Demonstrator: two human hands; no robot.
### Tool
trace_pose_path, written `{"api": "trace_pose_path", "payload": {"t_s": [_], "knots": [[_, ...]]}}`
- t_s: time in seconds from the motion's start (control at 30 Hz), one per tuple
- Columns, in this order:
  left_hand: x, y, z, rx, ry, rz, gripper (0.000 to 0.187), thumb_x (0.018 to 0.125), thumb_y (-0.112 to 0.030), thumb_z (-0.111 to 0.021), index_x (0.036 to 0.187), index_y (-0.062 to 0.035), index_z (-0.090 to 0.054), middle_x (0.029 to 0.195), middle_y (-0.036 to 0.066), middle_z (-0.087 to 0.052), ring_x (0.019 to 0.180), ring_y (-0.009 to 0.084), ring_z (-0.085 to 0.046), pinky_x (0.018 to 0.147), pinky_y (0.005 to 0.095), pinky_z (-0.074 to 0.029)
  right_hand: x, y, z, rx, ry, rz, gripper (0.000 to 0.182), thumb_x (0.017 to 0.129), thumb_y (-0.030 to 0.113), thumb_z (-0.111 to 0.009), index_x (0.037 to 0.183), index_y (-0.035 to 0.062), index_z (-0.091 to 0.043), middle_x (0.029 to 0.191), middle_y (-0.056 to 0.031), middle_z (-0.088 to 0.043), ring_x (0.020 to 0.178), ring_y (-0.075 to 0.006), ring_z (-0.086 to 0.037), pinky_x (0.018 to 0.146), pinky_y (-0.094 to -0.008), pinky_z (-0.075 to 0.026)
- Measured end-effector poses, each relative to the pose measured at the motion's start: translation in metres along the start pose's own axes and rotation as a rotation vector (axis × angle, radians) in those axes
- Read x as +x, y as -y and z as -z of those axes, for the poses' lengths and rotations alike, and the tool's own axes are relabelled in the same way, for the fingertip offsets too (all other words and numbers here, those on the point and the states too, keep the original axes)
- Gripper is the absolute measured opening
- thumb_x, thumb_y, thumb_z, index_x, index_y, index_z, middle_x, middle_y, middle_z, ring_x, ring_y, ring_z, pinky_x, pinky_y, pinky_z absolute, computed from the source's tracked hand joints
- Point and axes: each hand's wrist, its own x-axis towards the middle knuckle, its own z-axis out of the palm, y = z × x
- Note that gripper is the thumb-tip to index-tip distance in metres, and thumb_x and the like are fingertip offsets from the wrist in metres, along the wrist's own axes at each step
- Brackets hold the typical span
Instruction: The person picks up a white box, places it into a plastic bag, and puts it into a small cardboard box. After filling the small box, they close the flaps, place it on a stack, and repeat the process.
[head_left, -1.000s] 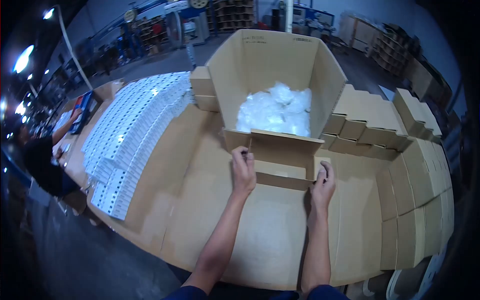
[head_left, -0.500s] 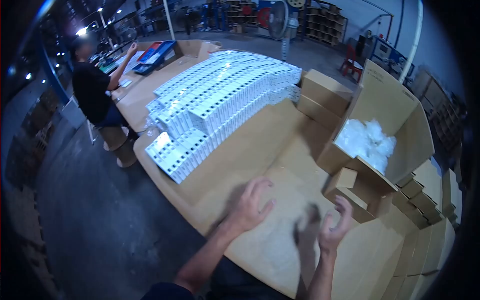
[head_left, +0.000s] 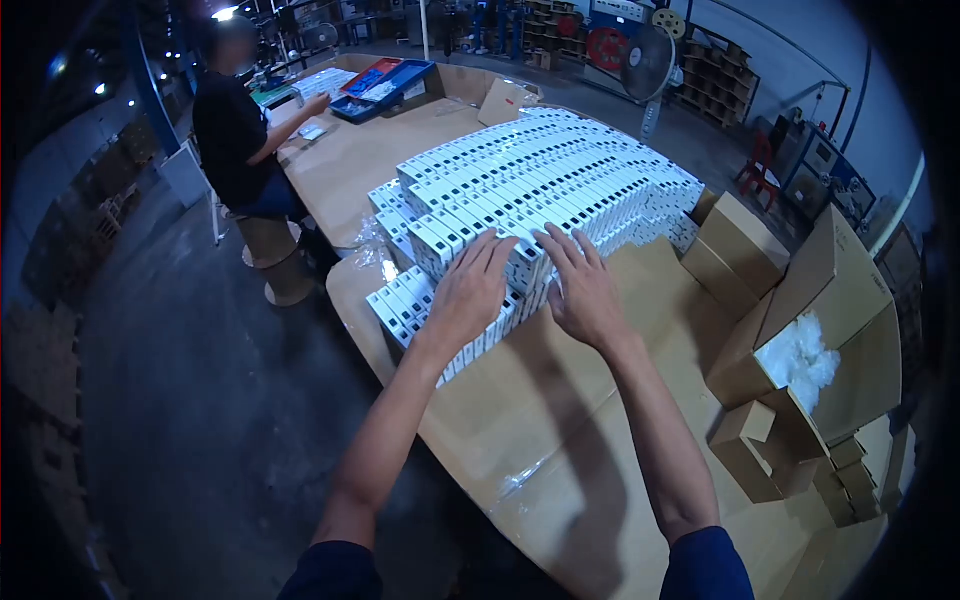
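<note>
Rows of small white boxes (head_left: 600, 150), each with a dark square on its end, are stacked in layers on the cardboard-covered table (head_left: 560, 400). My left hand (head_left: 470, 290) lies at the near side of the stack, fingers stretched out over the upper boxes. Just to its right, my right hand (head_left: 585, 290) reaches to the same edge with fingers extended and touching the boxes. A short stretch of white boxes shows between the two hands. My palms and thumbs partly hide the boxes below, so a firm grip cannot be made out.
At right stand closed brown cartons (head_left: 735, 245), an open carton (head_left: 850, 340) with clear plastic bags (head_left: 800, 360), and a small open box (head_left: 765, 450). A person (head_left: 240, 130) sits at the far left near a blue tray (head_left: 385, 95). A fan (head_left: 648, 65) stands behind.
Both hands have moved from above the bare near part of the table forward to the white box stack. The view has shifted, so the stack appears farther right. The seated person's arm is lower.
</note>
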Motion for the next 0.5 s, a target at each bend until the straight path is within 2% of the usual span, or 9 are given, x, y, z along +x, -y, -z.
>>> {"api": "trace_pose_path", "payload": {"t_s": [0.13, 0.27, 0.3, 0.4, 0.43, 0.5], "knots": [[-0.006, 0.005, -0.004, -0.024, 0.024, -0.018, 0.055, 0.088, 0.0, -0.067, 0.14, -0.0018, -0.051, 0.139, 0.02, -0.057, 0.138, 0.0382, -0.05, 0.115, 0.0472, -0.042, 0.003, -0.009, -0.008, -0.002, 0.061, -0.009, 0.07, 0.083, 0.001, -0.06, 0.15, 0.0147, -0.045, 0.158, -0.0062, -0.046, 0.146, -0.0409, -0.039, 0.115, -0.0558, -0.038], [0.001, 0.01, -0.005, 0.049, -0.005, -0.05, 0.056, 0.086, 0.002, -0.068, 0.14, -0.0035, -0.054, 0.124, 0.014, -0.06, 0.122, 0.0335, -0.057, 0.106, 0.0473, -0.047, 0.003, -0.013, -0.012, 0.051, 0.069, -0.031, 0.067, 0.082, 0.001, -0.059, 0.148, 0.013, -0.048, 0.158, -0.006, -0.046, 0.146, -0.0402, -0.038, 0.115, -0.0557, -0.037], [0.002, 0.01, -0.006, 0.087, -0.071, -0.082, 0.051, 0.084, 0.001, -0.072, 0.133, -0.0066, -0.061, 0.116, 0.011, -0.059, 0.115, 0.0299, -0.059, 0.1, 0.0466, -0.048, 0.003, -0.011, -0.011, 0.057, 0.086, -0.043, 0.067, 0.082, 0.001, -0.059, 0.148, 0.0119, -0.049, 0.159, -0.0078, -0.044, 0.147, -0.0405, -0.038, 0.117, -0.0559, -0.036], [0.001, 0.011, 0.0, 0.097, 0.018, -0.044, 0.044, 0.08, 0.0, -0.076, 0.123, -0.0092, -0.068, 0.115, 0.009, -0.06, 0.113, 0.0287, -0.059, 0.099, 0.0457, -0.048, 0.003, -0.009, -0.01, 0.05, 0.061, -0.043, 0.069, 0.082, 0.001, -0.059, 0.149, 0.0116, -0.047, 0.161, -0.0103, -0.042, 0.147, -0.041, -0.037, 0.118, -0.0564, -0.035], [0.0, 0.009, 0.003, 0.07, -0.009, -0.047, 0.039, 0.077, 0.0, -0.078, 0.114, -0.0098, -0.071, 0.112, 0.009, -0.059, 0.111, 0.0286, -0.059, 0.096, 0.0456, -0.048, -0.001, -0.008, -0.005, 0.058, 0.037, -0.027, 0.074, 0.083, 0.001, -0.059, 0.154, 0.0114, -0.042, 0.161, -0.0174, -0.038, 0.145, -0.0426, -0.038, 0.118, -0.0551, -0.036], [-0.007, -0.004, 0.015, 0.056, -0.062, -0.059, 0.04, 0.075, 0.001, -0.079, 0.113, -0.0086, -0.071, 0.112, 0.009, -0.059, 0.111, 0.0302, -0.059, 0.096, 0.0462, -0.048, -0.013, -0.006, 0.013, 0.212, 0.016, -0.094, 0.077, 0.084, 0.002, -0.061, 0.157, 0.0116, -0.037, 0.158, -0.0233, -0.04, 0.143, -0.0446, -0.04, 0.117, -0.0537, -0.037]]}}
